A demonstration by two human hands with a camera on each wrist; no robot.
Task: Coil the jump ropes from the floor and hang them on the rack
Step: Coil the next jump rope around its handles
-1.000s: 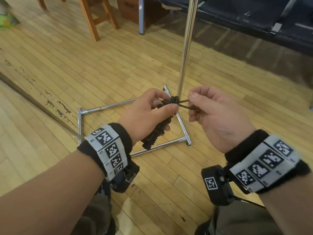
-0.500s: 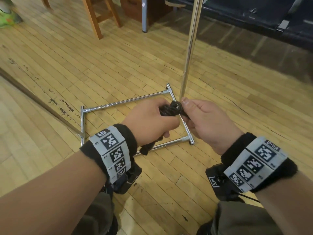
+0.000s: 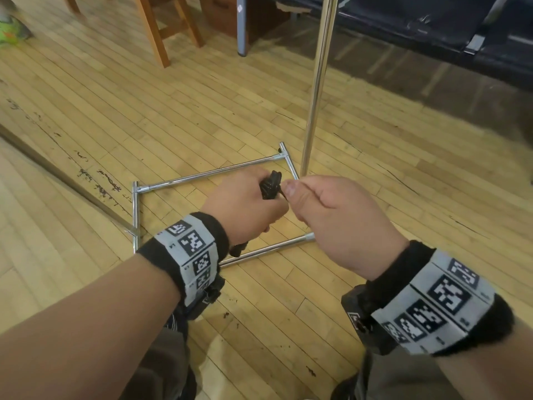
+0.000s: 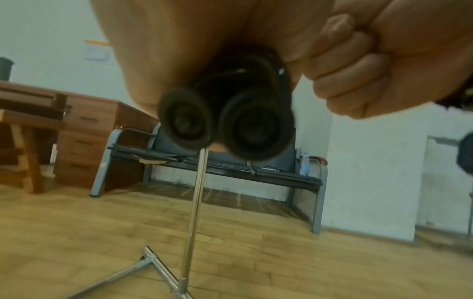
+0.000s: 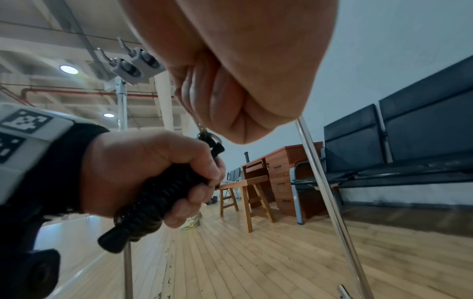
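Hands meet above a chrome rack [image 3: 315,90] on a worn plank floor [image 3: 144,111]: the left hand [image 3: 245,206] is wrapped round a bundled black jump rope [image 3: 271,184], while the right hand [image 3: 331,215] pinches a thin black end of the cord at the bundle's top, knuckles of the two nearly touching. Seen from the right wrist, the jump rope [image 5: 158,200] is a tight, ridged wrap of cord about its handles, one rounded handle end poking out below the left hand [image 5: 143,172]. From the left wrist, two round, ringed handle butts sit side by side under the palm, blurred. The rack is slim polished tube: an upright pole rising from a rectangular base frame that lies flat on the floor directly below the hands, with grey hook blocks [image 5: 135,66] high on its top bar. Floorboards are pale, narrow and scuffed with dark marks to the left. Beyond the pole stand wooden stool legs [image 3: 155,30], a brown drawer cabinet [image 4: 84,141] and a dark padded bench [image 3: 432,33] along the wall, leaving open floor left and right of the base.
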